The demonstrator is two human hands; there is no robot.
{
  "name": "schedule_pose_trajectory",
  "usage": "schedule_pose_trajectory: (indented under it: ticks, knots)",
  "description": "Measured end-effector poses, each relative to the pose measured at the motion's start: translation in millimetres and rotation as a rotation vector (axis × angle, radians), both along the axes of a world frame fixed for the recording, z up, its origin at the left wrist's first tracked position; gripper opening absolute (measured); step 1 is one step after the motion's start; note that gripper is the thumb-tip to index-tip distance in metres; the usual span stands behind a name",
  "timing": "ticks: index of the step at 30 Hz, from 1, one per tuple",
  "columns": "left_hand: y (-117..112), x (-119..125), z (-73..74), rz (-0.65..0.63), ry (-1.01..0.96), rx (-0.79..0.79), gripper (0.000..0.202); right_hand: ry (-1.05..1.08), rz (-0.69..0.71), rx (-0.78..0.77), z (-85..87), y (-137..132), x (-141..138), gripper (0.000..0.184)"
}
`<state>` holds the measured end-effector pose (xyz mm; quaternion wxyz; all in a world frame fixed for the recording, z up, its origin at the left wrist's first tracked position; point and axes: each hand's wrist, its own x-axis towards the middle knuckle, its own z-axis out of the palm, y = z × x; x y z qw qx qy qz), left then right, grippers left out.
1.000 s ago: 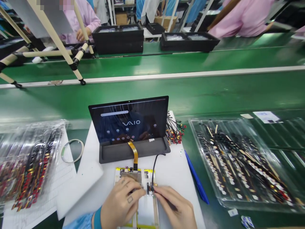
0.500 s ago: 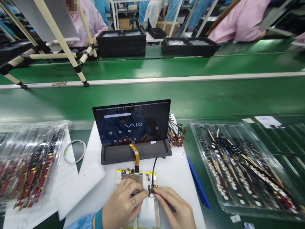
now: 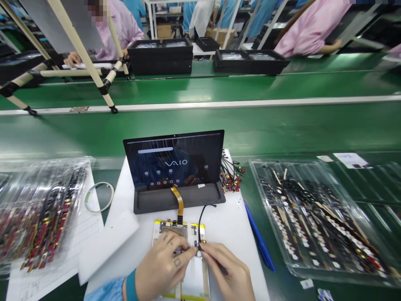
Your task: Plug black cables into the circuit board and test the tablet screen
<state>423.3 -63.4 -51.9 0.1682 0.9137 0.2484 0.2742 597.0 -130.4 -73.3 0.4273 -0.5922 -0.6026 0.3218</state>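
Observation:
My left hand (image 3: 166,265) lies over an opened tablet body (image 3: 196,284) with a circuit board along its top and a white battery area below. Its thumb and index finger come together near small connectors; what is between them is hidden. Opposite, my right hand (image 3: 230,269) pinches at the lower end of a thin black cable (image 3: 199,223), whose upper end curves free onto the white mat. An orange ribbon cable (image 3: 179,202) runs from the board up to a lit tablet screen (image 3: 175,161), which leans in a black holder (image 3: 156,202).
Clear trays of flex cables stand left (image 3: 46,221) and right (image 3: 313,217). Small cabled parts (image 3: 230,177) lie beside the screen. A blue pen (image 3: 259,236), a tape ring (image 3: 99,196) and a white foam sheet (image 3: 106,246) are near. Co-workers sit beyond the green bench (image 3: 250,121).
Both my hands stay at the same spot, with the fingertips shifted slightly upward. The view has moved a little. Across the bench, a co-worker's hand now shows on a white object.

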Motion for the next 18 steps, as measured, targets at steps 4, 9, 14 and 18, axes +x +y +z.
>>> schedule_pose_trajectory:
  ticks: [4,9,14,18]
  knots:
    - [-1,2,1.6,0.005,0.075,0.076,0.031,-0.020,0.011,0.015,-2.0,0,0,0.018]
    - [-1,4,2.3,0.048,0.135,0.101,0.028,-0.098,0.037,0.030,-0.2,2,1,0.019]
    - [-6,5,-5.3,0.081,0.161,0.032,0.036,-0.222,0.120,0.074,4.2,2,9,0.023]
    - [-19,-22,-17.7,0.140,0.159,0.043,0.045,-0.375,0.227,0.120,15.2,0,21,0.043]
